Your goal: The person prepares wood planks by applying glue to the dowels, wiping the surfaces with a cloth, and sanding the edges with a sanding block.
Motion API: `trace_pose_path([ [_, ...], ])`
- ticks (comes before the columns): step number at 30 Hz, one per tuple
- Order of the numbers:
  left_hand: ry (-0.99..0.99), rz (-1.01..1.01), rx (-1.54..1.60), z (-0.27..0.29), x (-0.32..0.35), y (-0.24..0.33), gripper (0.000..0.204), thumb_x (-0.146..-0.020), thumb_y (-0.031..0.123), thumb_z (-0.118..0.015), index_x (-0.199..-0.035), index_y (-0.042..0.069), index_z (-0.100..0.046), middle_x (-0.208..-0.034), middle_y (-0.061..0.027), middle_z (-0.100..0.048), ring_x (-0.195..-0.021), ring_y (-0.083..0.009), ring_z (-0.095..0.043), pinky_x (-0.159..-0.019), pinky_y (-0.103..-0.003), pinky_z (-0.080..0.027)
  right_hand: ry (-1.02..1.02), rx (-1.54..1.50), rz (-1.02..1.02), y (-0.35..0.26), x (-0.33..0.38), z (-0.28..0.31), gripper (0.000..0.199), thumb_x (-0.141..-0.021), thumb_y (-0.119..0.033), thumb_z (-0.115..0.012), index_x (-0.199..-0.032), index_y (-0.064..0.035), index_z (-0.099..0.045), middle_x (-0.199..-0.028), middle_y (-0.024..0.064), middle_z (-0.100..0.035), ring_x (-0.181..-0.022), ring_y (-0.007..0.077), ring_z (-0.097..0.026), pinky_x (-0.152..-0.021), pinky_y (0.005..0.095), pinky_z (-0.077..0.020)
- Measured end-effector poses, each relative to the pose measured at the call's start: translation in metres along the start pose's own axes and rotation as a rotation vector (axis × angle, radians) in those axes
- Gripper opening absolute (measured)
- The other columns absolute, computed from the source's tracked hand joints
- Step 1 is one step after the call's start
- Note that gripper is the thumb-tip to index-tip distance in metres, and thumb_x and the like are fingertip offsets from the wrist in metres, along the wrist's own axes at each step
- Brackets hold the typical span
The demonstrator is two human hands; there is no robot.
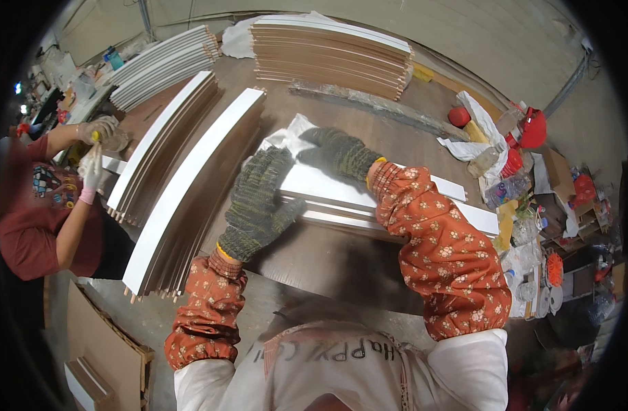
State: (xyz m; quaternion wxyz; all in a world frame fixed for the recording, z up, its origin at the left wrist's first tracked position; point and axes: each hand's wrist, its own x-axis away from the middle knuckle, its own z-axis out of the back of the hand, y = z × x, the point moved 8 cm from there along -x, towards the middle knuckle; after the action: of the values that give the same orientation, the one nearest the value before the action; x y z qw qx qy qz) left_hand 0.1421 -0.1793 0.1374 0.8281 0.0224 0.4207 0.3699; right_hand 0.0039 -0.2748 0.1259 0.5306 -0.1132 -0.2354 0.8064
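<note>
Two gloved hands down flat on white panels [389,198] at bench [341,264] centre: left hand [259,202] spread, fingers loose over near edge, gripping nothing; right hand [338,152] pressed palm-down toward 12 o'clock, likewise unclenched. Few panels here, so seemingly early. Large stacks waiting: long white stacks [191,185] at 9 o'clock, brown-edged pile [328,51] at 12. Co-worker's gloved hands [95,147] busy at 10 o'clock. Bottles and clutter [526,185] crowding 3 o'clock edge.
</note>
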Motion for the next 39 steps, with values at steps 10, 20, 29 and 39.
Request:
trace_pose_path([
  [10, -0.124, -0.084, -0.2, 0.006, -0.016, 0.016, 0.07, -0.075, 0.044, -0.072, -0.132, 0.011, -0.05, -0.131, -0.0133, -0.051, -0.126, -0.0318, -0.043, -0.109, -0.05, -0.028, 0.98, 0.802, 0.43, -0.008, 0.126, 0.139, 0.032, -0.086, -0.022, -0.06, -0.113, -0.005, -0.063, -0.114, 0.0168, -0.062, -0.1, 0.0277, -0.061, -0.086, 0.0385, -0.049],
  [20, -0.051, -0.284, -0.186, 0.0, -0.011, 0.034, 0.047, -0.076, 0.031, -0.073, -0.113, 0.005, -0.06, -0.107, -0.0123, -0.063, -0.103, -0.0324, -0.058, -0.094, -0.047, -0.042, 0.731, 0.528, 0.036, 0.006, 0.193, 0.028, 0.037, -0.076, -0.023, -0.067, -0.111, -0.0129, -0.063, -0.083, 0.0087, -0.061, -0.072, 0.0221, -0.061, -0.063, 0.0364, -0.0506],
  [29, -0.188, -0.303, -0.225, -0.007, -0.021, 0.049, 0.059, -0.078, 0.034, -0.071, -0.128, 0.008, -0.054, -0.127, -0.0122, -0.056, -0.113, -0.0315, -0.053, -0.102, -0.045, -0.037, 1.015, 0.491, -0.705, 0.245, 0.395, 0.135, 0.025, -0.086, -0.023, -0.059, -0.105, -0.0071, -0.065, -0.1, 0.0151, -0.066, -0.094, 0.0321, -0.062, -0.083, 0.0395, -0.0483],
  [39, -0.164, -0.06, 0.852, -0.087, -0.075, 0.151, 0.078, -0.082, 0.02, -0.071, -0.145, 0.005, -0.027, -0.146, -0.0131, -0.035, -0.128, -0.0254, -0.044, -0.091, -0.037, -0.05, 1.027, 0.075, 0.361, 0.028, 0.26, 0.137, 0.034, -0.082, -0.021, -0.066, -0.113, -0.0075, -0.06, -0.107, 0.0121, -0.061, -0.093, 0.0242, -0.061, -0.082, 0.0362, -0.0494],
])
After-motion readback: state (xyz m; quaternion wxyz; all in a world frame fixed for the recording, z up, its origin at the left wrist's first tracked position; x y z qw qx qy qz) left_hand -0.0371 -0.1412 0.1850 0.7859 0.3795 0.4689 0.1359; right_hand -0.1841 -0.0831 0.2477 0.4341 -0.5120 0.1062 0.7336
